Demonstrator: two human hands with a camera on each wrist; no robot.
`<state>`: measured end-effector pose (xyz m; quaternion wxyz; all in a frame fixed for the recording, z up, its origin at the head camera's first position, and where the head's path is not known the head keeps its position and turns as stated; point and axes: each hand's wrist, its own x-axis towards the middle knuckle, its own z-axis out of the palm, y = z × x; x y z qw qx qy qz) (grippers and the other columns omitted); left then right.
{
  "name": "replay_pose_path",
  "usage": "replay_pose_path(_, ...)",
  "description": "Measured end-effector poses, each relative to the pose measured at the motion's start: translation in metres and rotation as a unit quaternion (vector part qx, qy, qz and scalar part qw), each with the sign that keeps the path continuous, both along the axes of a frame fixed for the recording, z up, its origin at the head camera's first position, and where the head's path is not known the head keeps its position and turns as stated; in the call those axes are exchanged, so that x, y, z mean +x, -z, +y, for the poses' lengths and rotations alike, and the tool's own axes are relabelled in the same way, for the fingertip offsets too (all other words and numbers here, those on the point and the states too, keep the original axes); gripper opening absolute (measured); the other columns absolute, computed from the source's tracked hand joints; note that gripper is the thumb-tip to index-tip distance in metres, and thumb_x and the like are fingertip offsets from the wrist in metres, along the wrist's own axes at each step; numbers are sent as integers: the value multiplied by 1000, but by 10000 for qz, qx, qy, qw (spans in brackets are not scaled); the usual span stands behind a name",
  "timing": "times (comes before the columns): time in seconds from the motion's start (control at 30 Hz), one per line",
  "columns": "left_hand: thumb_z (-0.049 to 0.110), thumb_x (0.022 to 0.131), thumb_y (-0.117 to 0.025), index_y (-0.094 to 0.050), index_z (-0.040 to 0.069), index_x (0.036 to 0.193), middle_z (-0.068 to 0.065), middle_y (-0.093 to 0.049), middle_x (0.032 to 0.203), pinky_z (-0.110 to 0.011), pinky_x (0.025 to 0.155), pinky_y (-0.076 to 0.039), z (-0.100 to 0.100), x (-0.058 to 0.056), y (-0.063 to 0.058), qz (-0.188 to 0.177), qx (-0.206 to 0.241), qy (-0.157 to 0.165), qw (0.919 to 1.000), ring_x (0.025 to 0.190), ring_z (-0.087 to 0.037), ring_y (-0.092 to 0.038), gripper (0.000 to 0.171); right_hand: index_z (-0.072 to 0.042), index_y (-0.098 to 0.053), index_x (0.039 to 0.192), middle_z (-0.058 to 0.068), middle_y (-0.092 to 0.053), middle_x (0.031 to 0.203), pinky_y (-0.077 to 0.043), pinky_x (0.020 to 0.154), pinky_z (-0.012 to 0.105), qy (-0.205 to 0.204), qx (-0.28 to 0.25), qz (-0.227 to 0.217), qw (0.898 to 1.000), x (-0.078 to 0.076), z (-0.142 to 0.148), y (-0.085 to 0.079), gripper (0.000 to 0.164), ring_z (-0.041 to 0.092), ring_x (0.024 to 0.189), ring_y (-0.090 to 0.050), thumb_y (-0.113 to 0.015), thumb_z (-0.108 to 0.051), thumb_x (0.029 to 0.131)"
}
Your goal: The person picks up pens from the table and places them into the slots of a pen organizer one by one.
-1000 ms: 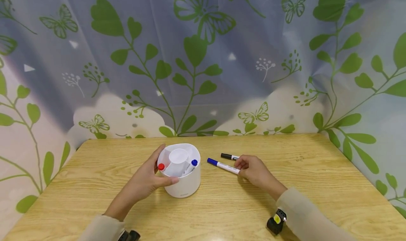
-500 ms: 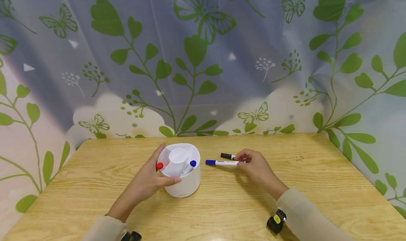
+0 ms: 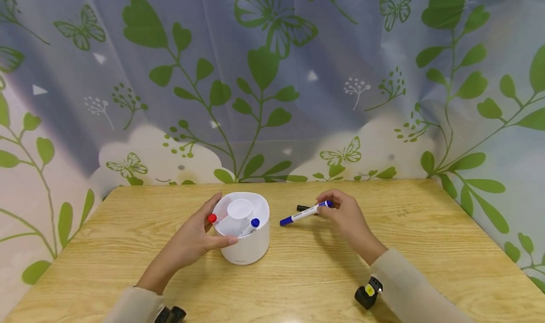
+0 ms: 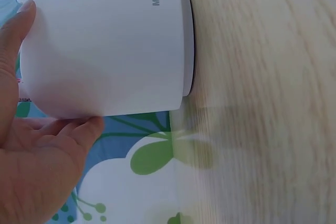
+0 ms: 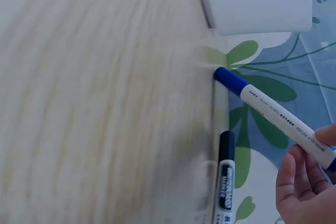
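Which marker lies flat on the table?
The black-capped marker. The right hand holds one blue marker; the other blue marker and the red marker sit in the holder.

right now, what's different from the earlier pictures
The right hand has raised the end of the blue marker it pinches, so the marker slants down toward the white holder. In it, the red-capped marker and blue-capped marker shifted slightly left. The left hand, holder and black marker barely moved.

The head view looks forward and down over the light-brown wooden table (image 3: 264, 290); close, sideways-turned wrist views share the white round container (image 4: 105, 51).
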<state>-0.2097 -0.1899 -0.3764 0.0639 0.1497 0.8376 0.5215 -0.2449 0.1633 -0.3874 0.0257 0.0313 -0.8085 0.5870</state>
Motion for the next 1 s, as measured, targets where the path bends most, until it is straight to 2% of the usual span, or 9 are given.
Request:
replay_pose_path(0.17,29,84,-90,-13,1,167,-23,-26,171,-50,125,-29,-3,0,-2,-8,-58,55,10000,156,-40,-32,117,3,-64,121,19,-70,120,-60,79,26,-34,-273,-73,9996,1,-2,-9,23,13,94,-63,-64,0,99)
replay_pose_path(0.47,28,86,-89,-16,-1,166,-21,-26,171,-46,121,-36,-9,2,-8,16,-97,209,9997,154,-41,-37,112,2,-63,126,22,-69,124,-63,88,33,-66,-472,-11,9989,0,-5,-19,25,12,97,-65,-63,-2,101)
replay_pose_path(0.7,27,86,-88,-17,0,166,-25,-28,169,-51,119,-39,-8,2,-8,-191,20,276,9994,154,-45,-34,111,4,-58,128,10,-68,113,-63,93,39,-293,-966,81,9949,2,-7,-34,26,12,97,-69,-62,-2,103)
replay_pose_path(0.83,27,86,-88,-15,-4,165,-26,-30,168,-54,121,-37,-6,1,-5,-104,31,320,9994,154,-44,-35,112,5,-56,129,8,-65,112,-64,93,41,-451,-1260,167,9909,4,-10,-43,27,12,98,-71,-61,-2,104)
replay_pose_path(1.0,22,86,-88,-16,-3,165,-24,-37,165,-56,123,-34,-3,-1,0,91,196,419,9989,151,-43,-41,110,4,-56,132,10,-64,114,-64,92,43,-581,-1496,290,9866,5,-11,-52,29,14,98,-70,-60,-3,105)
